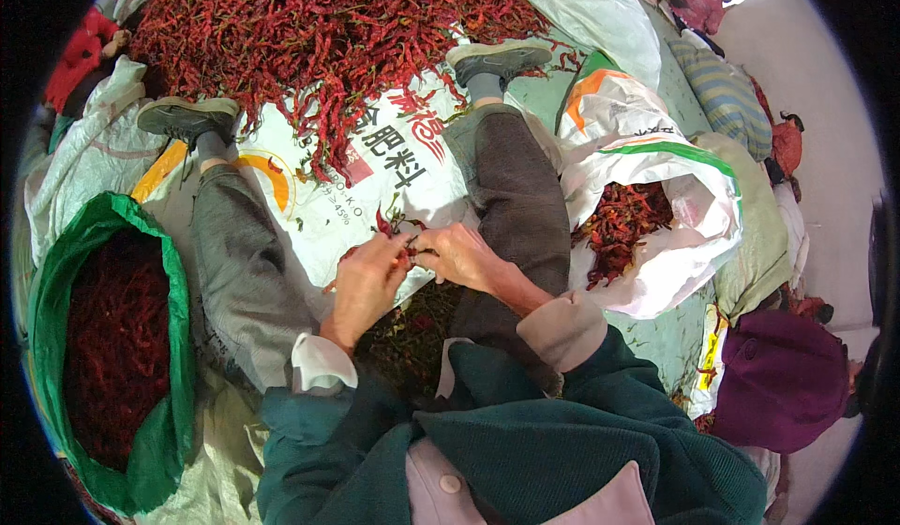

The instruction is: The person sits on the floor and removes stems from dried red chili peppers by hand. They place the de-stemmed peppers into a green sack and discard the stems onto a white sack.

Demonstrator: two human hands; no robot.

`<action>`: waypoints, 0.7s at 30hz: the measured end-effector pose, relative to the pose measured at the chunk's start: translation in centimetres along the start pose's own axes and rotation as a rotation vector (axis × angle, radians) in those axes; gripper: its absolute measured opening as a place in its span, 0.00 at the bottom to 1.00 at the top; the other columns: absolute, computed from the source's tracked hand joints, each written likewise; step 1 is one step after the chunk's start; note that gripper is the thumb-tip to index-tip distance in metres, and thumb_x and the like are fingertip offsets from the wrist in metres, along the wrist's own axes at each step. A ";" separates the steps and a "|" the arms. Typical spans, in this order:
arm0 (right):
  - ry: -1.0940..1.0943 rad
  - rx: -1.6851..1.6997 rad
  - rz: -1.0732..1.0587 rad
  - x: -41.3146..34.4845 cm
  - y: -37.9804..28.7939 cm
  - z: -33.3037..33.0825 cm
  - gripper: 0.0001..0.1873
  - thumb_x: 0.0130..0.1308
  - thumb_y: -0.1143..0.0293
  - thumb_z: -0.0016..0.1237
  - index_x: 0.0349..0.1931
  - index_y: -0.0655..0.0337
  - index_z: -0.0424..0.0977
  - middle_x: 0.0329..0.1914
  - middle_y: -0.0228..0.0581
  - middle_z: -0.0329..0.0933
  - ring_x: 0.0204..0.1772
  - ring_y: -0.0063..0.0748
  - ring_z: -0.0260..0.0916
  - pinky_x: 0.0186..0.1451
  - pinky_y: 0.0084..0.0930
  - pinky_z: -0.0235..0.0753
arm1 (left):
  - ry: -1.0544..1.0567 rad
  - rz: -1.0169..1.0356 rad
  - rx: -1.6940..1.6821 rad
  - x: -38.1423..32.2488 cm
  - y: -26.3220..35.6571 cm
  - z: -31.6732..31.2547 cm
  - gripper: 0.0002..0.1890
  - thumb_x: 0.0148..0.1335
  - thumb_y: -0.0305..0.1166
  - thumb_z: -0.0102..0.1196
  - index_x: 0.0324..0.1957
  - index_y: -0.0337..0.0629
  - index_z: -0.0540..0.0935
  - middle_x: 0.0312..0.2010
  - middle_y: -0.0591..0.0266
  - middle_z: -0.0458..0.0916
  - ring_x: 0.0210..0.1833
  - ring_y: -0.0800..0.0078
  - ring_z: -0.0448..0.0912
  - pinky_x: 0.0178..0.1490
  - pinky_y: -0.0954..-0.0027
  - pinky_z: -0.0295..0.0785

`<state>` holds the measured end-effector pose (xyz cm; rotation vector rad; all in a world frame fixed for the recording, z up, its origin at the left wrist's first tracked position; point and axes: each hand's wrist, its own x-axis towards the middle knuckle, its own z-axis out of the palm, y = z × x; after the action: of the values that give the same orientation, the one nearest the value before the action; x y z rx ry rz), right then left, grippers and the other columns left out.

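Observation:
My left hand (365, 272) is closed around a few red chili peppers (383, 223), some of which poke out past its fingers. Against it, the fingers of my right hand (464, 254) pinch the same small bunch near the stems. The fingers hide exactly which pieces each one grips. Both hands are between my spread legs, over a white printed woven sack (309, 244) laid flat. A large heap of red chili peppers (316, 40) covers its far end and spills towards me. Below my hands, dark stems and plant scraps (415, 328) lie in shadow.
At my left stands an open green-lined sack (41, 328) of red chilies. An open white sack (703, 265) holding darker red pieces leans at my right. Beyond it are a striped bundle (717, 96) and a person in a purple cap (780, 377). A red sleeve (74, 57) shows far left.

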<state>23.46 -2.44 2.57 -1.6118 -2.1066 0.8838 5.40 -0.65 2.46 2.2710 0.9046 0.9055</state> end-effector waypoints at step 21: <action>0.273 -0.021 0.024 2.8 4.9 1.1 0.11 0.52 0.66 0.50 0.34 0.62 0.76 0.28 0.45 0.76 0.31 0.44 0.75 0.36 0.34 0.73 | 0.233 -0.749 -1.034 -3.5 1.3 -0.4 0.10 0.62 0.33 0.48 0.30 0.36 0.75 0.23 0.67 0.72 0.29 0.78 0.71 0.40 0.77 0.66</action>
<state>25.57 0.71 -1.76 -1.6654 -1.9167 0.6104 3.64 -3.92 2.25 0.8682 0.9528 0.9526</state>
